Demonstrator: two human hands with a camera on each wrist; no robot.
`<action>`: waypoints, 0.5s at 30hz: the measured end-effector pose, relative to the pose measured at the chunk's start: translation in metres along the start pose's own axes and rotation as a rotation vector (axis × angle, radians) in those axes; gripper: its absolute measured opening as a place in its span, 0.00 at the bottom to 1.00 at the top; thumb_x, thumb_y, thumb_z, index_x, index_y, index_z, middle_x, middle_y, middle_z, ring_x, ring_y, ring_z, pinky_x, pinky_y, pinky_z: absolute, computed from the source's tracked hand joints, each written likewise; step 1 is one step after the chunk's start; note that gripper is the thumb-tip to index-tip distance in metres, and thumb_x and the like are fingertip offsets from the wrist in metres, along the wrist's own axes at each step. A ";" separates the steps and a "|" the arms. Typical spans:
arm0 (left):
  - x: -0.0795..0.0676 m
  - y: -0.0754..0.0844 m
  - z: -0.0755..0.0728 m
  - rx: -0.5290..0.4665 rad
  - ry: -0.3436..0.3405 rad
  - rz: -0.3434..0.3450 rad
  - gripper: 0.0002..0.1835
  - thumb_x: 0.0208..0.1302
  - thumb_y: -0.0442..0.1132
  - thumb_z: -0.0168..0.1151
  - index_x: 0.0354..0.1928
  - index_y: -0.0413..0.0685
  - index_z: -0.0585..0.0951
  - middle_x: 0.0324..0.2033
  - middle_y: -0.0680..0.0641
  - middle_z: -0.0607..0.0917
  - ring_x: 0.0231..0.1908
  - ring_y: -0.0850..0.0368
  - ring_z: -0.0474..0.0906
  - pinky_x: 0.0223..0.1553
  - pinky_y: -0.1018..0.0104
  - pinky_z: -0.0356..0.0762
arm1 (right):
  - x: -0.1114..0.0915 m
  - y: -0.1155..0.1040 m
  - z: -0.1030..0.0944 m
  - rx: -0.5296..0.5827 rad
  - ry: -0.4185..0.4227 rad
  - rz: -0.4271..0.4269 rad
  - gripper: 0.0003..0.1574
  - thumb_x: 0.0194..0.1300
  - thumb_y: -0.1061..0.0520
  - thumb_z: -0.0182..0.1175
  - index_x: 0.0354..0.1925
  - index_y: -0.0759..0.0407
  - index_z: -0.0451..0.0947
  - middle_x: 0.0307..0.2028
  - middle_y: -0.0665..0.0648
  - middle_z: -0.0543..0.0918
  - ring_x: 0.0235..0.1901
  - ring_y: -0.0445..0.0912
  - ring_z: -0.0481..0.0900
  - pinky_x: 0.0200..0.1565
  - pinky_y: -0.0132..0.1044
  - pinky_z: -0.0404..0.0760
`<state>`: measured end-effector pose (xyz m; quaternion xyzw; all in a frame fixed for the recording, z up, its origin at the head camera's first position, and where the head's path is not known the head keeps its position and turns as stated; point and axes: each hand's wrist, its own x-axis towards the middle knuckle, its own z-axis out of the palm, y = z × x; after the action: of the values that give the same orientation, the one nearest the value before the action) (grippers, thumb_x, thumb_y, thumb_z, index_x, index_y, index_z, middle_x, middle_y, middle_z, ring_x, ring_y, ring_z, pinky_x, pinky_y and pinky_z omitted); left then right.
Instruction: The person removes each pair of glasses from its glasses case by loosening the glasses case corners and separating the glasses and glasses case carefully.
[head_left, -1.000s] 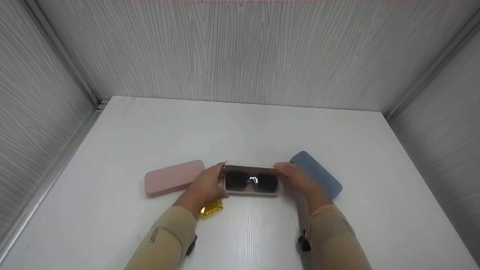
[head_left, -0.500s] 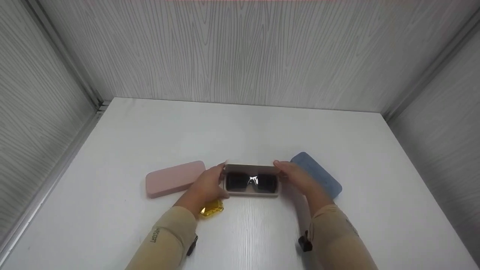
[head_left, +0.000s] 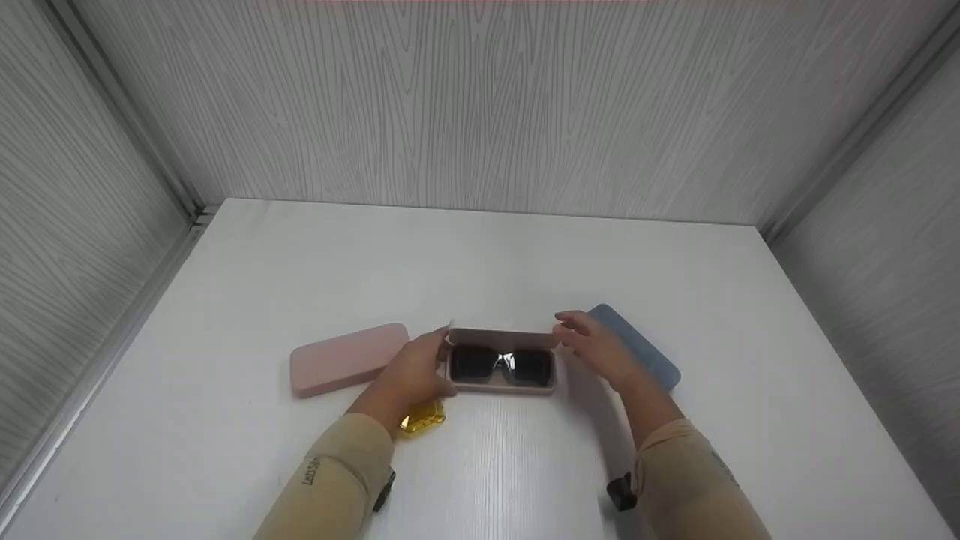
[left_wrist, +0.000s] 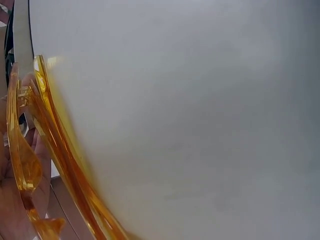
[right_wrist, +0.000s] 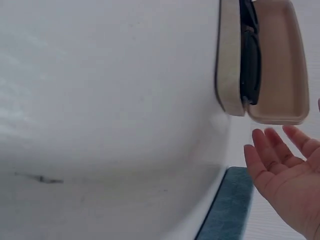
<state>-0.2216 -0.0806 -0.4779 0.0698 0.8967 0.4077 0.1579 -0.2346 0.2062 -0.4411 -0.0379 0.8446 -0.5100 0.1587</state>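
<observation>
An opened beige glasses case (head_left: 495,388) lies at the middle of the table with dark sunglasses (head_left: 529,366) inside. Its raised lid (right_wrist: 282,65) shows a tan lining in the right wrist view. My left hand (head_left: 414,369) grips the case's left end, thumb at the front and fingers behind. My right hand (head_left: 600,351) is just off the lid's right corner, fingers loosely bent and holding nothing; the right wrist view shows its palm turned up. Clear yellow glasses (head_left: 422,417) lie by my left wrist, their amber frame (left_wrist: 65,155) large in the left wrist view.
A closed pink glasses case (head_left: 349,360) lies left of my left hand. Beside my right hand is a blue glasses case (head_left: 637,349), partly covered by it. Grey wood-grain panels (head_left: 480,105) stand behind and on both sides of the white table (head_left: 480,255).
My right hand has let go of the case's right end and drawn slightly away to the right. The lid now leans further back; my left hand keeps its hold.
</observation>
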 end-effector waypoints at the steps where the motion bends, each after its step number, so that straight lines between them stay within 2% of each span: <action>1: 0.000 -0.001 0.000 -0.007 -0.002 0.006 0.49 0.43 0.31 0.71 0.69 0.52 0.57 0.53 0.49 0.75 0.54 0.52 0.70 0.57 0.57 0.68 | -0.004 -0.006 -0.001 -0.004 0.009 -0.002 0.36 0.64 0.41 0.52 0.64 0.58 0.61 0.59 0.61 0.68 0.58 0.57 0.67 0.57 0.51 0.67; 4: 0.000 -0.001 -0.002 -0.018 -0.016 0.019 0.45 0.46 0.31 0.69 0.68 0.52 0.59 0.51 0.50 0.76 0.53 0.53 0.71 0.56 0.57 0.69 | -0.010 -0.015 -0.003 -0.030 0.037 -0.019 0.36 0.64 0.41 0.52 0.63 0.57 0.61 0.61 0.61 0.65 0.59 0.57 0.64 0.57 0.52 0.67; 7: 0.000 0.000 -0.003 -0.010 -0.040 0.018 0.47 0.45 0.32 0.69 0.68 0.53 0.58 0.51 0.52 0.76 0.52 0.53 0.71 0.56 0.58 0.70 | -0.009 -0.016 -0.002 -0.069 0.043 -0.019 0.38 0.62 0.41 0.55 0.64 0.57 0.61 0.62 0.62 0.64 0.61 0.57 0.62 0.57 0.54 0.66; 9: 0.001 0.001 -0.003 -0.009 -0.048 0.011 0.49 0.44 0.33 0.71 0.69 0.53 0.55 0.50 0.52 0.76 0.52 0.53 0.71 0.56 0.58 0.69 | -0.003 -0.007 0.000 -0.093 0.045 -0.010 0.41 0.58 0.39 0.58 0.64 0.55 0.61 0.62 0.61 0.63 0.62 0.56 0.61 0.58 0.54 0.66; 13: 0.003 0.002 -0.002 -0.032 -0.060 -0.003 0.54 0.42 0.34 0.73 0.70 0.52 0.51 0.54 0.50 0.73 0.54 0.53 0.70 0.58 0.57 0.67 | -0.003 -0.002 0.002 -0.132 0.022 0.018 0.41 0.58 0.39 0.59 0.63 0.56 0.62 0.62 0.61 0.65 0.62 0.56 0.62 0.58 0.53 0.66; 15: 0.004 0.003 -0.002 -0.046 -0.072 -0.005 0.56 0.42 0.34 0.74 0.71 0.52 0.49 0.58 0.49 0.70 0.56 0.52 0.69 0.59 0.57 0.66 | -0.003 0.001 0.004 -0.099 0.009 0.046 0.39 0.59 0.41 0.58 0.63 0.57 0.63 0.61 0.62 0.66 0.60 0.56 0.65 0.57 0.51 0.67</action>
<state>-0.2259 -0.0795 -0.4753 0.0785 0.8809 0.4250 0.1928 -0.2303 0.2035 -0.4428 -0.0239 0.8701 -0.4641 0.1643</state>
